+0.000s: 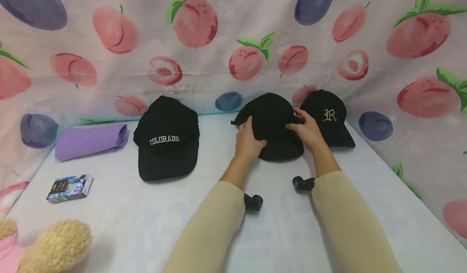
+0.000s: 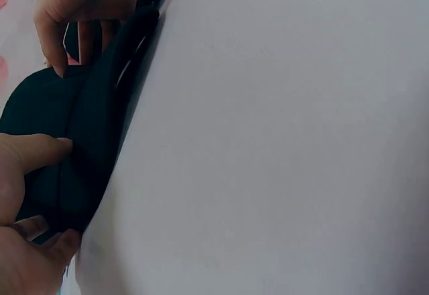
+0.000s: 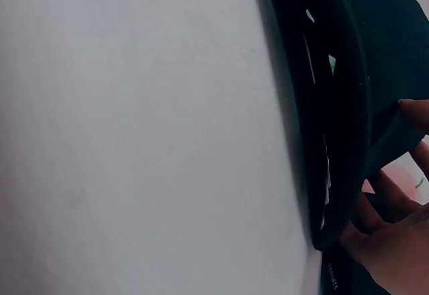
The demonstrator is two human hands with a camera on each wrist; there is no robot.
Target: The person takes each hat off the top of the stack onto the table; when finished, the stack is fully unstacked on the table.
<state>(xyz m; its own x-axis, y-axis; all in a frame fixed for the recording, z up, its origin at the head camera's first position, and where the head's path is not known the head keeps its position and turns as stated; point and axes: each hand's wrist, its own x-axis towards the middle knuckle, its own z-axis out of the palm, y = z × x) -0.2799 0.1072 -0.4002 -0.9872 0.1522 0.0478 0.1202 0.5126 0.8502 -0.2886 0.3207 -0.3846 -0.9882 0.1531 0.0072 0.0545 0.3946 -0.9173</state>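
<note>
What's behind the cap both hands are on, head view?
Fruit-print cloth shows above the crown of the black cap. Anything lying directly behind that crown is covered by the cap itself, so I can't tell whether something sits there.

The white table (image 1: 277, 240) bears a purple cloth (image 1: 89, 141), box (image 1: 69, 188), plush toy (image 1: 56, 244), COLORADO cap (image 1: 167, 143), plain cap (image 1: 271, 121) and R cap (image 1: 326, 117).

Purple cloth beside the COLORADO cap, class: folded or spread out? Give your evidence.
Folded. In the head view, the purple cloth lies as a compact, thick bundle, with overlapping layers showing at its right end.
</note>
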